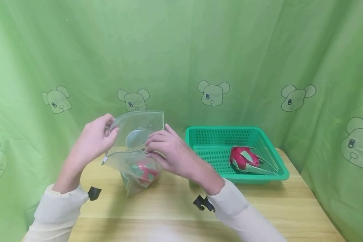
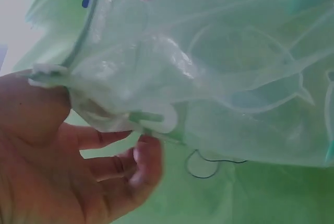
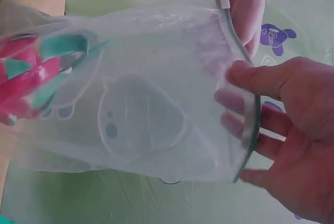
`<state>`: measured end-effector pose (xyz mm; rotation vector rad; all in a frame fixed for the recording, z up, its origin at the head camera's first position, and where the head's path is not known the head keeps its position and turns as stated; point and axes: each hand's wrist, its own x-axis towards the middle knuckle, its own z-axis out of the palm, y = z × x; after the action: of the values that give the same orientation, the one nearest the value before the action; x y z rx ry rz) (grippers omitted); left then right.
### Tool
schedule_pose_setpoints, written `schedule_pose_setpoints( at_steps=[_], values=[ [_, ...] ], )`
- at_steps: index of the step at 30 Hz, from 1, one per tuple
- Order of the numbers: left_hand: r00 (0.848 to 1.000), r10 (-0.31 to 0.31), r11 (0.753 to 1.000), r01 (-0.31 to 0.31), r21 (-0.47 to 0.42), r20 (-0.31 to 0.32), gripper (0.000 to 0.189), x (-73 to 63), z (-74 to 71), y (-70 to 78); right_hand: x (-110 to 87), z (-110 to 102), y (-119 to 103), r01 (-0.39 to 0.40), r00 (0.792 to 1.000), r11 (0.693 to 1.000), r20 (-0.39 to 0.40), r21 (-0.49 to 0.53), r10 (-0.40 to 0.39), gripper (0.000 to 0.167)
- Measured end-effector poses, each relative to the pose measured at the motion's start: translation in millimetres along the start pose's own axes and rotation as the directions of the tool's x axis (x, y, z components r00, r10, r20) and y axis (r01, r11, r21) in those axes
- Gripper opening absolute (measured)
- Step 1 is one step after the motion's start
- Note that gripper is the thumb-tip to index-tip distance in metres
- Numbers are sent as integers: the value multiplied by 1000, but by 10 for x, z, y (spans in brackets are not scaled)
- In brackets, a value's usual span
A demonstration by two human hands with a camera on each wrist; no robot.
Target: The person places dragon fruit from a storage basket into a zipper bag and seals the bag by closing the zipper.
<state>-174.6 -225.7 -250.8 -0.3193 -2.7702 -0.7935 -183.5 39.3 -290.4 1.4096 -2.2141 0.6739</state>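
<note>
A clear zip bag (image 1: 152, 120) with a slider (image 1: 104, 159) stands with its mouth parted between both hands above the table. Inside its lower part lies a red dragon fruit (image 1: 146, 171) with green scales, seen through the film also in the right wrist view. My left hand (image 1: 93, 136) grips the bag's left edge near the slider between thumb and fingers. On the opposite side, my right hand (image 1: 176, 153) holds the rim; in the right wrist view the thumb lies on the near film and the fingers show through it.
Right of the bag, a green plastic basket (image 1: 254, 176) sits on the wooden table (image 1: 175, 205), with another dragon fruit (image 1: 240, 158) in it. A green curtain (image 1: 175, 50) with printed bear heads hangs behind and at both sides.
</note>
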Motion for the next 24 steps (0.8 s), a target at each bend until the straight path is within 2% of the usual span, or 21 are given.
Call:
schedule_pose_setpoints(
  at_steps=[2,4,7,10,13,15,17,20,22,24],
  values=[
    [999,0,995,4,-102,46,35,59,10,-43,-17,-9,18,21,999,1000,-26,17,-21,12],
    [996,-3,973,24,-228,89,42,117,29,-91,-35,-28,37,43,998,999,-43,30,-42,11],
    [990,-19,913,73,-400,138,45,188,73,-156,-64,-57,60,75,996,996,-43,41,-74,8],
    [985,-62,846,138,-514,163,43,244,142,-205,-98,-75,81,94,995,993,-36,65,-92,7],
    [983,-97,797,169,-580,154,43,281,213,-235,-141,-79,118,103,994,989,-41,105,-99,6],
    [986,-111,776,165,-609,125,44,293,247,-242,-163,-91,140,106,994,986,-51,128,-101,5],
    [988,-98,773,150,-616,117,45,300,273,-242,-182,-101,161,107,993,984,-60,142,-99,6],
    [987,-75,778,149,-610,145,48,309,309,-239,-198,-121,179,108,993,983,-65,150,-99,7],
    [984,-66,764,155,-626,162,50,314,331,-232,-207,-126,188,111,993,983,-64,146,-102,7],
    [987,-82,742,154,-652,141,51,311,344,-219,-215,-131,194,112,993,984,-63,141,-104,6]
  ],
)
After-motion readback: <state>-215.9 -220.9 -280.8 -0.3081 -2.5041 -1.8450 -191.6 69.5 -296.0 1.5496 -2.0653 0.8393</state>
